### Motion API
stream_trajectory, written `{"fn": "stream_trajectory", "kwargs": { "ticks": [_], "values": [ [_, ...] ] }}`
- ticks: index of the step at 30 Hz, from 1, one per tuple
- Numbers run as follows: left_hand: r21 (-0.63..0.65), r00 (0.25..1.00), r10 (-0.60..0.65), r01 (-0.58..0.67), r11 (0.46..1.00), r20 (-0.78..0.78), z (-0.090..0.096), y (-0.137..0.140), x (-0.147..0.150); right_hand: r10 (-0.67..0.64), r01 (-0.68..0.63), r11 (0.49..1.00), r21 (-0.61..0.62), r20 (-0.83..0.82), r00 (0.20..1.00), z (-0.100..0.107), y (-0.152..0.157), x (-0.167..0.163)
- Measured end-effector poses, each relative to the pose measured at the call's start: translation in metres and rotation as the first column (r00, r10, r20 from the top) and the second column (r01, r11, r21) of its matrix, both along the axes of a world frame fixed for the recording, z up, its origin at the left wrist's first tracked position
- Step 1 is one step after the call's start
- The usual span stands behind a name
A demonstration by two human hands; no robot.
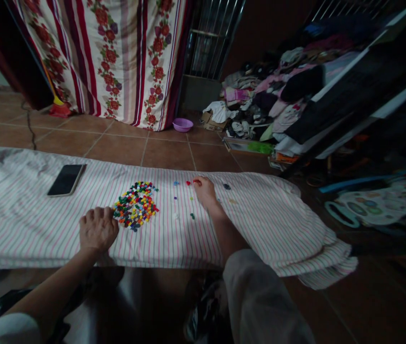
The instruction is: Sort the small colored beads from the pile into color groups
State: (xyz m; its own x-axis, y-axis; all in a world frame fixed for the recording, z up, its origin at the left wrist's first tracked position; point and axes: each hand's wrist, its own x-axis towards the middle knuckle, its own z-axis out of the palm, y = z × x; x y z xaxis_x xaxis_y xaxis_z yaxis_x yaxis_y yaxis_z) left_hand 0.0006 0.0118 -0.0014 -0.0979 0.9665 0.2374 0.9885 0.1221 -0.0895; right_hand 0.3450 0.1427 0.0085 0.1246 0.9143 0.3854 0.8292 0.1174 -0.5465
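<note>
Head view: one long counter, draped in a white cloth with pink and grey-green stripes. Set upon it, from the left: one flat rectangular phone with a dark screen; one loose heap of small multicoloured pieces, near the middle; and, to the right of the heap, small lots sorted apart by colour, namely blue pieces, red pieces, one purple piece, yellow-green pieces, white pieces, dark green pieces, dark grey pieces and tan pieces.

Left hand: rested back upward on the cloth, fingers bent at the heap's left edge; whether they grasped a piece could not be told.

Right hand: just beside the red pieces, fingers drawn together; red showed at their tips, but a firm hold could not be told.

Beyond: one striped floral curtain, one round purple plastic basin on brown floor tiles, and one mixed pile of clothing.
</note>
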Motion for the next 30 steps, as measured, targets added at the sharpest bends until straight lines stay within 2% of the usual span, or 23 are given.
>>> {"fn": "stream_trajectory", "kwargs": {
  "ticks": [5,12,18,23,30],
  "values": [
    [0.091,0.998,0.009,-0.015,0.996,0.068,-0.004,-0.002,-0.003,0.002,0.005,0.998,-0.067,0.101,0.995,-0.002,0.021,0.001],
    [0.134,0.995,-0.008,-0.005,0.991,0.099,-0.008,-0.002,-0.006,0.062,-0.033,0.991,-0.132,0.223,0.973,-0.007,0.037,-0.004],
    [0.142,0.996,-0.012,-0.001,0.99,0.094,-0.007,-0.002,-0.004,0.145,-0.063,0.959,-0.277,0.288,0.947,-0.001,0.039,-0.01],
    [0.153,0.996,-0.013,-0.001,0.988,0.092,-0.006,-0.002,-0.004,0.175,-0.033,0.924,-0.38,0.345,0.922,0.003,0.037,-0.013],
    [0.164,0.996,-0.016,0.002,0.987,0.084,-0.011,-0.001,-0.006,0.233,-0.073,0.917,-0.392,0.379,0.896,0.003,0.032,-0.012]
  ]
}}
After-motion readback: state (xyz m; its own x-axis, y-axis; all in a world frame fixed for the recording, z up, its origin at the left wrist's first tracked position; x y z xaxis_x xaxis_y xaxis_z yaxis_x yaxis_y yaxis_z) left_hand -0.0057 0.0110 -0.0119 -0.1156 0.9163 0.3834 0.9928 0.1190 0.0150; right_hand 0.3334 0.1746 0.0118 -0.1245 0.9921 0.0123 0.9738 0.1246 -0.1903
